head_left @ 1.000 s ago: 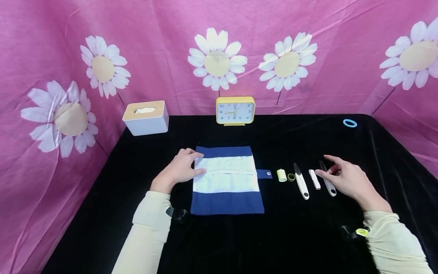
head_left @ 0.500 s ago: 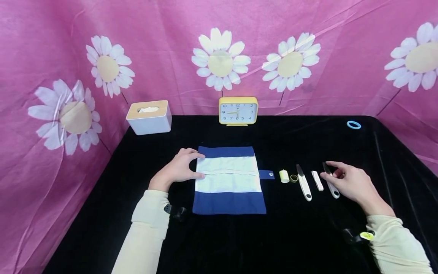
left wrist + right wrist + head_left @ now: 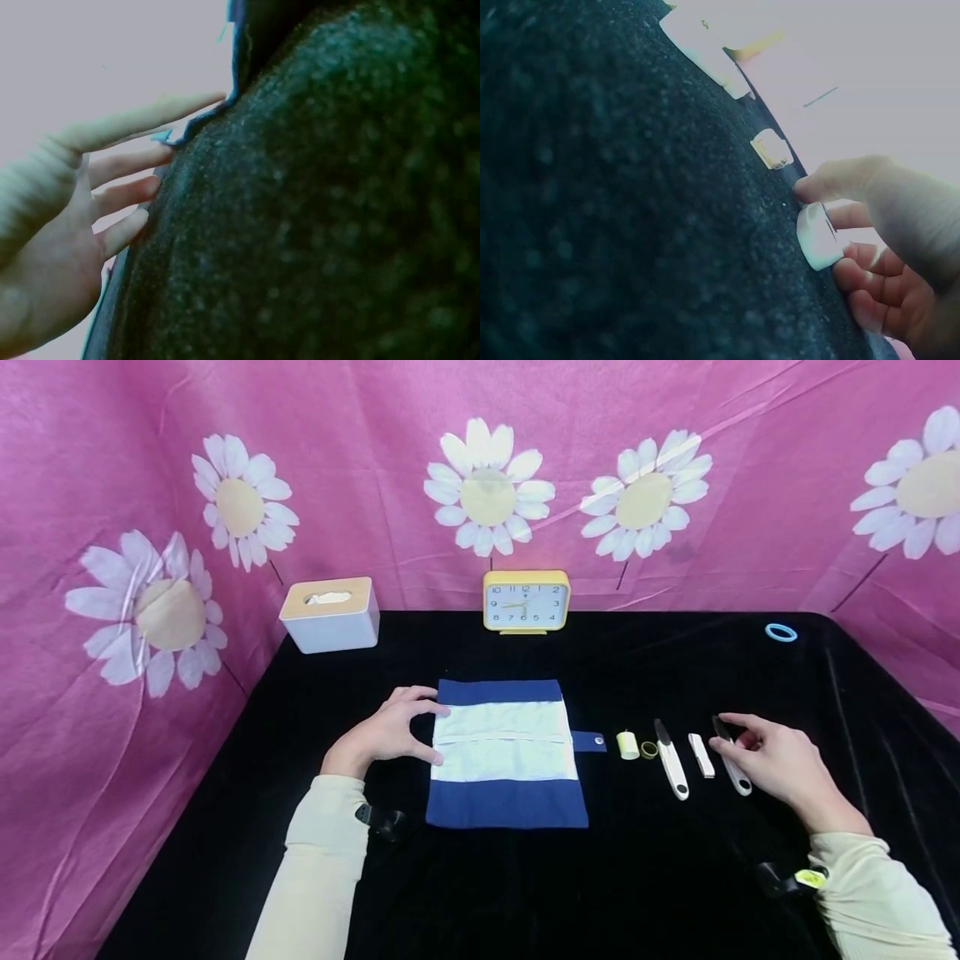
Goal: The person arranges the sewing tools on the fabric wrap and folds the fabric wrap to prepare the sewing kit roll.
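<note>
A blue and white fabric pouch (image 3: pixel 502 760) lies spread flat on the black cloth. My left hand (image 3: pixel 386 735) rests at its left edge, thumb and fingers extended and spread apart; the left wrist view shows the thumb along the cloth edge. On the right, my right hand (image 3: pixel 783 764) pinches a slim white-handled tool (image 3: pixel 738 777) with a dark tip between thumb and fingers. From the right wrist, the tool's white end (image 3: pixel 819 236) shows between them, against the black cloth. A small white clip-like piece (image 3: pixel 701 756) lies just left of that hand.
Left of the white piece lie a similar white-handled tool (image 3: pixel 672 768), a small ring (image 3: pixel 649 750) and a pale yellow thread spool (image 3: pixel 627 745). A tissue box (image 3: pixel 333 625), a yellow clock (image 3: pixel 527 602) and a blue ring (image 3: pixel 781 632) are at the back.
My right index finger and thumb have come together on the dark-tipped tool, which still lies in place. My left thumb has slid slightly down the pouch's edge. The head view has shifted a little.
</note>
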Tool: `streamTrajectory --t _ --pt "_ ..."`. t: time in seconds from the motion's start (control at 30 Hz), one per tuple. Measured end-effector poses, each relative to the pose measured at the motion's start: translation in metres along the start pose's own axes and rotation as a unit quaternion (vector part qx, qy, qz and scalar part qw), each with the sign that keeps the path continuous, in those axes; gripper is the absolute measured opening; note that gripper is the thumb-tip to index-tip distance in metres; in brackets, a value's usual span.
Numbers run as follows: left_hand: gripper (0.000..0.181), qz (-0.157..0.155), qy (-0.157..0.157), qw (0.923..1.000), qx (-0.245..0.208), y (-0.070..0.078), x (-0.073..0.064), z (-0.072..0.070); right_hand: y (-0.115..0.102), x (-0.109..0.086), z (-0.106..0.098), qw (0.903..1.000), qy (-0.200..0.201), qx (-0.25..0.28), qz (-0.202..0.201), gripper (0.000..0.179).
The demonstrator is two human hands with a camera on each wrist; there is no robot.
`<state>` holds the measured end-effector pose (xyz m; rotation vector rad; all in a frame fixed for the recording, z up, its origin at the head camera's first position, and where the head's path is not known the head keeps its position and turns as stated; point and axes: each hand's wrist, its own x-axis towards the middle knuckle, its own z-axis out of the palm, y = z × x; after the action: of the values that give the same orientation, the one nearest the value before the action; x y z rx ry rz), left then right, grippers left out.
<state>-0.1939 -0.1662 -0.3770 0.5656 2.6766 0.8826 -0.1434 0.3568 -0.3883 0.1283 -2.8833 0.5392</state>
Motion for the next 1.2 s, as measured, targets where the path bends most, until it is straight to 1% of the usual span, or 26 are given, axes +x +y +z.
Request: streamTrajectory --t 0.3,0.47,0.57,0.63,0.77,0.93,1.03,1.2 --pt "0.071 -0.006 0.006 0.9999 0.013 0.002 0.002 0.001 -0.003 0.0 -0.001 0.9999 0.008 0.005 0.004 0.042" --pt "0.071 -0.003 0.008 0.9998 0.019 0.002 0.002 0.001 -0.008 0.002 -0.002 0.9991 0.037 0.017 0.007 0.04" --pt "0.071 -0.001 0.008 0.9998 0.019 0.002 0.001 0.0 -0.016 0.006 -0.004 0.9983 0.055 0.021 0.008 0.039" --pt "0.071 0.0 0.008 0.9998 0.02 0.002 0.001 0.0 -0.023 0.009 -0.006 0.998 0.059 0.022 0.004 0.039" --pt "0.071 0.001 0.009 0.9998 0.019 0.001 0.001 0.0 -0.046 0.02 -0.009 0.9975 0.062 0.032 -0.011 0.041" --pt "0.07 0.001 0.007 0.9998 0.017 0.0 0.0 0.0 -0.088 0.038 -0.011 0.9965 0.056 0.057 -0.023 0.045" --pt "0.069 0.001 0.007 0.9998 0.019 0.001 0.0 -0.001 -0.113 0.048 -0.008 0.9964 0.034 0.073 -0.027 0.048" --pt "0.069 0.001 0.001 0.9998 0.019 0.003 0.002 -0.001 -0.146 0.063 0.004 0.9956 -0.026 0.089 -0.017 0.053"
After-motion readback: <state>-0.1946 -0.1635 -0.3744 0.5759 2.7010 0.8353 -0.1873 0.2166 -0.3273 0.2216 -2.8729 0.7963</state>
